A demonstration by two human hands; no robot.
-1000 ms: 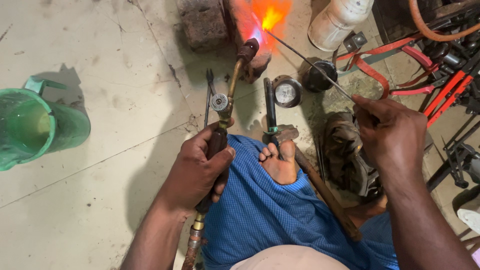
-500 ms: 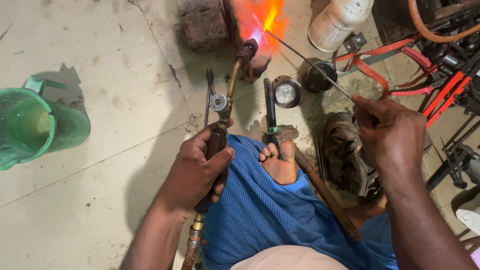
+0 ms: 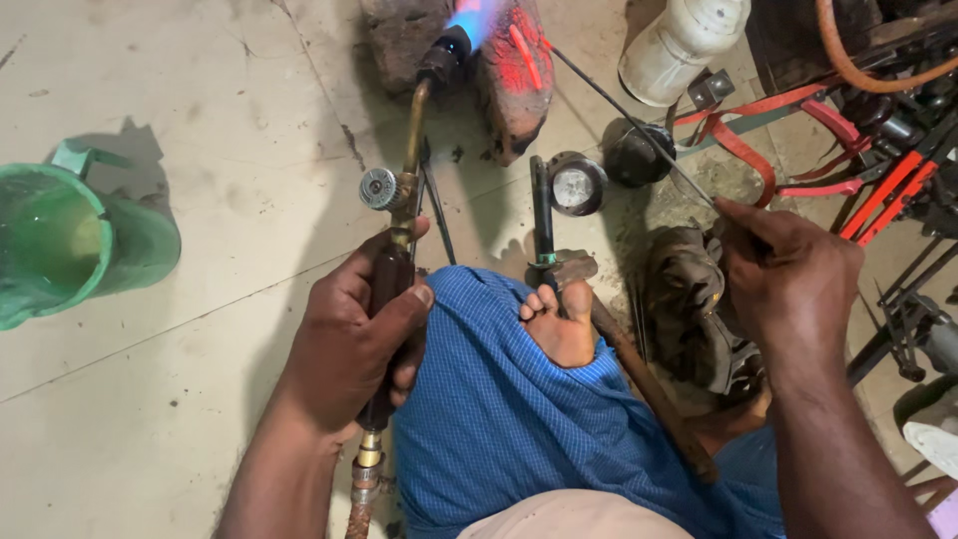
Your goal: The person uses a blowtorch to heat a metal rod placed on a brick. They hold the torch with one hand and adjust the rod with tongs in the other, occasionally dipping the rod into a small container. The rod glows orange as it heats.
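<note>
Two hands: brass torch (image 3: 407, 180), thin rod (image 3: 629, 115).

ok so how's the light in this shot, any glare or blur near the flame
Head view: the blue flame blooms brightly at the top edge and casts a red glow on the rough stone block; the green plastic jug throws a soft shadow on the floor; both hands look sharp.

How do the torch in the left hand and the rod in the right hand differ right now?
The torch is thick, with a dark handle, a brass neck and a valve knob; the rod is a thin bare wire. The left hand wraps the torch in a full fist; the right hand pinches the rod's end with its fingertips. The torch's tip burns with a blue flame; the rod shows no flame. Both point toward the glowing brick.
</note>
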